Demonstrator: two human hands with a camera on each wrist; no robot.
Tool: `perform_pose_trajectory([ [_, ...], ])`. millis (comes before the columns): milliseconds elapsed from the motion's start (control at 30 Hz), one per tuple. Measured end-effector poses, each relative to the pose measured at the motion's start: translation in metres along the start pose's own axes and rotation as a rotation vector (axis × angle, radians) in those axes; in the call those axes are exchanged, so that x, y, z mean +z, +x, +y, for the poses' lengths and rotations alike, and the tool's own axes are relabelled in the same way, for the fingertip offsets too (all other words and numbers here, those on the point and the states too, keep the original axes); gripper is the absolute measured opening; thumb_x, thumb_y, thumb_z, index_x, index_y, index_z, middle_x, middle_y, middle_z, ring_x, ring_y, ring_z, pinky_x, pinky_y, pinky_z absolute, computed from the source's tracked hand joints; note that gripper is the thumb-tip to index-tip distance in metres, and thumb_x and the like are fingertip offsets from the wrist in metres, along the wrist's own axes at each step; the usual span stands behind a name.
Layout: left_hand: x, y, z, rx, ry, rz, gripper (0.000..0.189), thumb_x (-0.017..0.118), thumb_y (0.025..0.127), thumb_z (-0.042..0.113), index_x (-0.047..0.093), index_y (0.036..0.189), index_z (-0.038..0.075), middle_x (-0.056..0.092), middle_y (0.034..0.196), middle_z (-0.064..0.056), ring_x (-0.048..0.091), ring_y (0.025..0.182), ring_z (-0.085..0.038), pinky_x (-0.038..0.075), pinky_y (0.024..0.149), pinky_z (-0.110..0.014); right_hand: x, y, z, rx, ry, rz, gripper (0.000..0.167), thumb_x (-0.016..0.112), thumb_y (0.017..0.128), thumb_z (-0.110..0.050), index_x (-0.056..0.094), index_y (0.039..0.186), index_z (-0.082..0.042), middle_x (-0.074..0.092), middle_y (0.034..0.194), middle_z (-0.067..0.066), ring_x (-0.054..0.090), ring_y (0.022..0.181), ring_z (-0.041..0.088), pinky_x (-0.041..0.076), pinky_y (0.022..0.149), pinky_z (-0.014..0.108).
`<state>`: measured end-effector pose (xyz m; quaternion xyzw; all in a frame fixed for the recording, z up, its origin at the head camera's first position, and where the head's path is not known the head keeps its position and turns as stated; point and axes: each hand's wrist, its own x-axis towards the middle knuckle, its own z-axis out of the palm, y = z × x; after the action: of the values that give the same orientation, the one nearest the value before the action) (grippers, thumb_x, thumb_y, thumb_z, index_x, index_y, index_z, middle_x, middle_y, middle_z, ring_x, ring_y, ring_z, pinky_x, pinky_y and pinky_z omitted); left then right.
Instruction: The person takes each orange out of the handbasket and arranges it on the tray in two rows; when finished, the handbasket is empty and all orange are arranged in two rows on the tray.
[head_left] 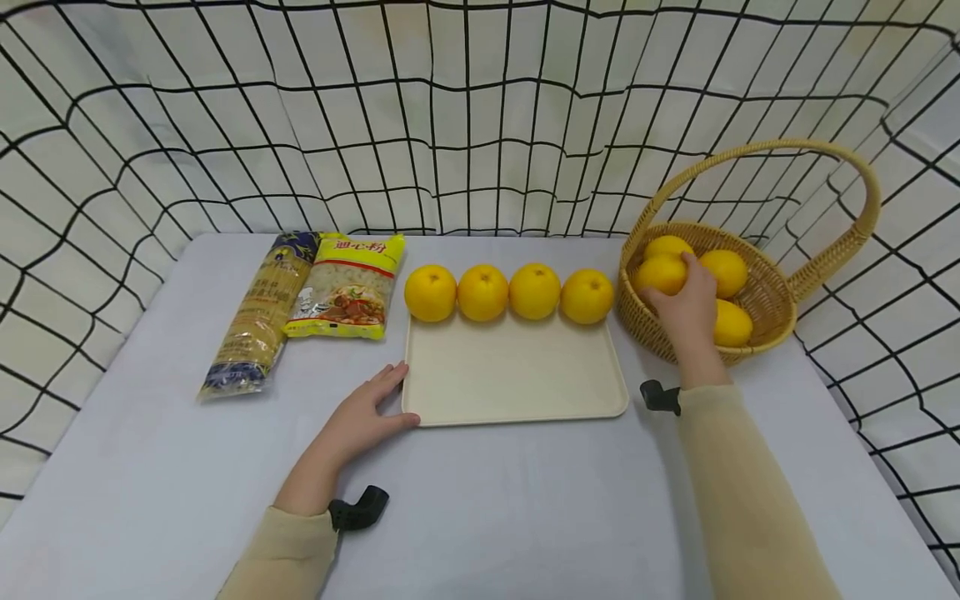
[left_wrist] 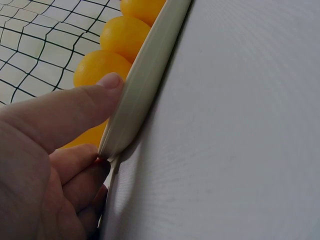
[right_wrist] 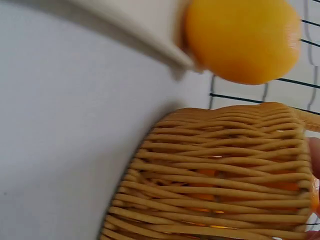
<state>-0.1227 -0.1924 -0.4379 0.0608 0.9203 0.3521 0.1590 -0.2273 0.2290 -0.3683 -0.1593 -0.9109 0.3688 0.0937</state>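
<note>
My left hand [head_left: 367, 421] holds the near left corner of a cream rectangular tray [head_left: 517, 375], thumb on the front rim and fingers along the left side. The left wrist view shows that thumb against the tray's rim [left_wrist: 145, 85]. Along the tray's back edge sits a row of several oranges [head_left: 482, 293]. Over at the right, my right hand [head_left: 690, 308] reaches into a wicker basket [head_left: 772, 292] and grips an orange [head_left: 662, 273], with more oranges [head_left: 725, 271] around it. In the right wrist view the basket's woven wall [right_wrist: 215, 175] hides most of this hand.
A long pack of dried noodles [head_left: 262, 312] and a yellow-topped food bag [head_left: 348, 287] lie left of the tray. The basket's tall handle [head_left: 862, 208] arches at the right. Black netting [head_left: 465, 125] surrounds the back and sides of the white table [head_left: 510, 508].
</note>
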Motion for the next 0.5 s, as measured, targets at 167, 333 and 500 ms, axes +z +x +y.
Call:
perform_pose_trajectory([
  [167, 0.001, -0.001, 0.001, 0.003, 0.001, 0.0, 0.085, 0.065, 0.078, 0.045, 0.024, 0.145, 0.015, 0.02, 0.151, -0.012, 0.017, 0.138, -0.037, 0.018, 0.107, -0.058, -0.006, -0.009, -0.007, -0.011, 0.054, 0.032, 0.08, 0.063, 0.082, -0.034, 0.016, 0.144, -0.017, 0.016, 0.148, 0.012, 0.027, 0.131, 0.03, 0.026, 0.109, 0.047],
  [333, 0.0, 0.0, 0.0, 0.001, 0.002, 0.0, 0.085, 0.066, 0.077, 0.046, 0.024, 0.145, 0.015, 0.019, 0.151, -0.012, 0.017, 0.138, -0.037, 0.017, 0.107, -0.058, -0.014, -0.026, -0.019, -0.028, 0.104, 0.029, 0.086, 0.064, 0.079, -0.04, 0.009, 0.144, -0.031, 0.011, 0.146, 0.011, 0.03, 0.126, 0.033, 0.029, 0.105, 0.051],
  [500, 0.001, 0.001, 0.0, -0.008, 0.004, 0.0, 0.085, 0.065, 0.077, 0.047, 0.024, 0.145, 0.017, 0.019, 0.151, -0.011, 0.017, 0.138, -0.037, 0.018, 0.107, -0.058, -0.014, -0.044, -0.033, -0.08, 0.126, -0.027, 0.083, 0.064, 0.077, -0.037, 0.012, 0.142, -0.041, 0.009, 0.14, 0.012, 0.032, 0.118, 0.035, 0.033, 0.098, 0.053],
])
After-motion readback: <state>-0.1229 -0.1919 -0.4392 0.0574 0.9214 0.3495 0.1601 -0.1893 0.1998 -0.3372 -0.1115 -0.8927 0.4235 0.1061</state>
